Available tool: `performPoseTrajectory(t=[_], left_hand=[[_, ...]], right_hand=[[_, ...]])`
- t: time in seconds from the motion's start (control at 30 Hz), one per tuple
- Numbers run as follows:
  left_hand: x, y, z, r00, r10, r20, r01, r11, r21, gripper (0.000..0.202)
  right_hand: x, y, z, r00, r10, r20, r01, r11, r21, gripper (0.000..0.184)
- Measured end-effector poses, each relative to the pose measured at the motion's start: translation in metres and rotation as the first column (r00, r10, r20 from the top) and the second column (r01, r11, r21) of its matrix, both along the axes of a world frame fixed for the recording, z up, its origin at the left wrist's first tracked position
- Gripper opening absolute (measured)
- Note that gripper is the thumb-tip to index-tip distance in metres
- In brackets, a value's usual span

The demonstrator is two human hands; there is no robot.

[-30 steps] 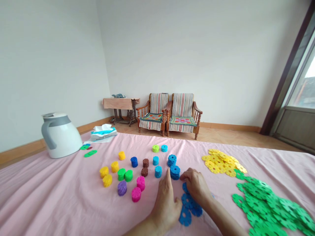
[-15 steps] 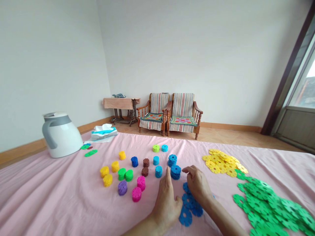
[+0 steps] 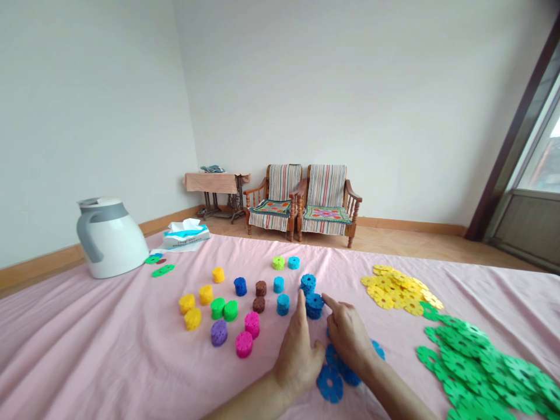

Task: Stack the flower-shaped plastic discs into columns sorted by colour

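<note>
My left hand (image 3: pixel 300 350) stands on its edge on the pink cloth (image 3: pixel 109 350), fingers straight and together, the fingertips beside a stack of blue plastic discs (image 3: pixel 314 304). My right hand (image 3: pixel 347 335) lies just right of that stack, its forefinger stretched out toward it, and holds nothing. Under and near both hands lie loose blue flower-shaped discs (image 3: pixel 330 382). A second blue stack (image 3: pixel 308 283) stands just behind the first.
Short stacks in yellow (image 3: pixel 187 303), green (image 3: pixel 223 309), purple (image 3: pixel 219 332), pink (image 3: pixel 244 344), brown (image 3: pixel 259 296) and light blue (image 3: pixel 283 304) stand to the left. Loose yellow discs (image 3: pixel 400 289) and green discs (image 3: pixel 481 367) lie right. A white kettle (image 3: pixel 109 236) and tissue pack (image 3: pixel 186 235) sit far left.
My right hand has let its fingers uncurl from beside the blue stack and now points at it with the forefinger. My left hand has barely moved.
</note>
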State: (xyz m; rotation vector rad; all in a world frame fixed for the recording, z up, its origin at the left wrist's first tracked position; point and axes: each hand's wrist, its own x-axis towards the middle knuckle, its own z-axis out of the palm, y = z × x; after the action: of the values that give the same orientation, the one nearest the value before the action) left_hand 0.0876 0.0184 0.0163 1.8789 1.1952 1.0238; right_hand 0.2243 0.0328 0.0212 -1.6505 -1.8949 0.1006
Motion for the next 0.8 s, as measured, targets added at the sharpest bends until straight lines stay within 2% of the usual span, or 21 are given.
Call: performPoseTrajectory(t=[0.3, 0.47, 0.53, 0.63, 0.73, 0.8], left_hand=[[0.000, 0.000, 0.001, 1.000, 0.003, 0.010, -0.003, 1.000, -0.012, 0.092], [0.000, 0.001, -0.003, 1.000, -0.007, 0.013, 0.007, 1.000, -0.006, 0.089], [-0.001, 0.001, -0.003, 1.000, 0.014, 0.014, -0.015, 1.000, 0.026, 0.087], [-0.003, -0.002, 0.003, 0.999, 0.044, 0.014, -0.046, 0.984, 0.173, 0.075], [-0.005, -0.010, 0.014, 0.998, -0.037, -0.051, 0.049, 0.960, 0.277, 0.046], [-0.004, -0.014, 0.019, 0.987, -0.107, -0.120, 0.135, 0.959, 0.251, 0.028]], right_hand=[[-0.004, -0.005, 0.008, 0.997, 0.066, -0.039, -0.065, 0.998, 0.004, 0.057], [-0.004, -0.003, 0.005, 0.997, 0.069, -0.027, -0.069, 0.998, 0.013, 0.057], [0.002, 0.002, 0.004, 0.999, 0.027, -0.038, -0.027, 1.000, 0.017, 0.058], [0.021, 0.012, 0.004, 0.991, -0.087, -0.105, 0.091, 0.995, 0.035, 0.053], [0.049, 0.019, 0.004, 0.956, -0.247, -0.157, 0.251, 0.968, 0.004, 0.037], [0.065, 0.022, 0.001, 0.934, -0.326, -0.148, 0.326, 0.945, -0.029, 0.031]])
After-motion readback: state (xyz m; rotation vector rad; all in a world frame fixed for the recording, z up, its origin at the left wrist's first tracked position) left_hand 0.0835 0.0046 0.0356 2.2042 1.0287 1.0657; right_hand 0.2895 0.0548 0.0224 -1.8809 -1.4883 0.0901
